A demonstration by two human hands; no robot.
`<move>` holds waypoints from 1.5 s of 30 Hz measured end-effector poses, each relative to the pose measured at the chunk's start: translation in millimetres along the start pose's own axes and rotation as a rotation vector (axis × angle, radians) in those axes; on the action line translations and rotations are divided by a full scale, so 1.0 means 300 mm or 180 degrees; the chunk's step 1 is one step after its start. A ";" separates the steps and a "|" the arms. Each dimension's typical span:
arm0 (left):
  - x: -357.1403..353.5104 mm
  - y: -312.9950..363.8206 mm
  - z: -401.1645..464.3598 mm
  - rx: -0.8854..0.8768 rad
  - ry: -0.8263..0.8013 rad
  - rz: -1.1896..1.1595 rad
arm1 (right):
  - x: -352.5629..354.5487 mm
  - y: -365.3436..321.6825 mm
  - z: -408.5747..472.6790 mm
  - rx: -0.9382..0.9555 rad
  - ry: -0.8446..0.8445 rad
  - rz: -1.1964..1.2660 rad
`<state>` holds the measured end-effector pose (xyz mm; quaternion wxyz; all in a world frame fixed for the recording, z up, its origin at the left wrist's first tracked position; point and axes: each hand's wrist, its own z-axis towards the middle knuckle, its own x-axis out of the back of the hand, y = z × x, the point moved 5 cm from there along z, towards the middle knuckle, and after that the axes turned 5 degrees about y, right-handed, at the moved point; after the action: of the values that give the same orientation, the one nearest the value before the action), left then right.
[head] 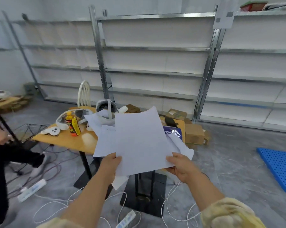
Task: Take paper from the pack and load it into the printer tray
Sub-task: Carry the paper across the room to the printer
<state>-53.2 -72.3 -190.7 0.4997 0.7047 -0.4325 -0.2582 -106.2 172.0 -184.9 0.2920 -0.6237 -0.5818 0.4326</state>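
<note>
Left hand (111, 163): clasped on the near left edge of the sheets (139, 140), thumb on top, fingers hidden beneath.
Right hand (180, 167): clasped on the near right corner of the same sheets, thumb on the upper face.
Sheets: a loose, fanned handful held in the air between the two hands, above the near edge of the worktop (68, 139); the edges are not squared, and one sheet hangs below the left hand.
Long axis: runs away from the person, rising toward the far end; the hands hold the near short edge.
Pack (176, 130): a dark blue wrapper, apparently torn open, lying on the worktop just beyond and right of the sheets, nearer the right hand.
Printer tray: not in view; which way it lies from the hands cannot be told.
Step in hand: judged as gathering the sheets before loading; squaring the fan would likely come first.
Risk: the hanging sheet may slip free.
Other items: bottle (74, 127) and headset (106, 109) on the far worktop, well apart from the hands.
</note>
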 end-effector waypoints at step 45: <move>1.724 0.095 -0.082 -0.0231 0.2420 -0.0828 | -1.980 0.167 -0.096 0.1238 -0.2440 -0.1993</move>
<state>211.2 -512.6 -119.9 0.6118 0.7807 -0.1146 -0.0554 -26.6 -412.8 -96.5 0.2839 -0.1517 -0.7142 0.6216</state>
